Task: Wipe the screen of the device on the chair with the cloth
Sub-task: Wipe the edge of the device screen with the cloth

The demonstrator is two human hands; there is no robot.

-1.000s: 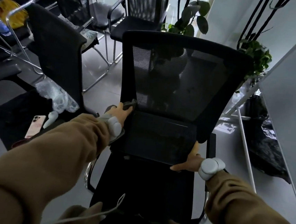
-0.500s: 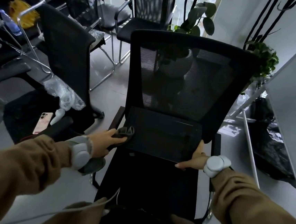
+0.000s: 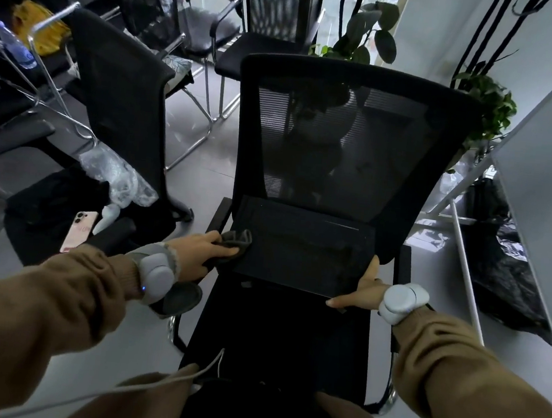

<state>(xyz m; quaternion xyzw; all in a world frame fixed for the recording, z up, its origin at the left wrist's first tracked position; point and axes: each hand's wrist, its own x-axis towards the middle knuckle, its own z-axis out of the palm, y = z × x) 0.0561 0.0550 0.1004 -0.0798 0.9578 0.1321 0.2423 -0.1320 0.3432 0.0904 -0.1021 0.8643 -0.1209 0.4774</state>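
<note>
Device (image 3: pixel 301 248) leaning on chair (image 3: pixel 275 343), lower edge on the seat, top against the mesh backrest, dark screen facing up and toward the camera.

Nearest: right hand (image 3: pixel 359 292) at the lower right corner, thumb up along the right edge, fingers straight under the bottom edge. Steadying, not clenched.

Left hand (image 3: pixel 201 252) at the lower left corner, fingers curled over a bunched grey cloth (image 3: pixel 234 238), pressing it onto the glass. Cloth in contact with the screen just beyond the fingertips.

Progress, judged: wiping under way, cloth at the left margin only. No visible difference between glass near the cloth and glass to the right of the fingers; too dark to tell cleaned from uncleaned. Centre, right side and upper strip presumably left to cover.

Beyond the fingers: backrest mesh, then other chairs and potted plants (image 3: pixel 480 100). Phone (image 3: pixel 78 230) on the neighbouring seat, left of the left hand.
</note>
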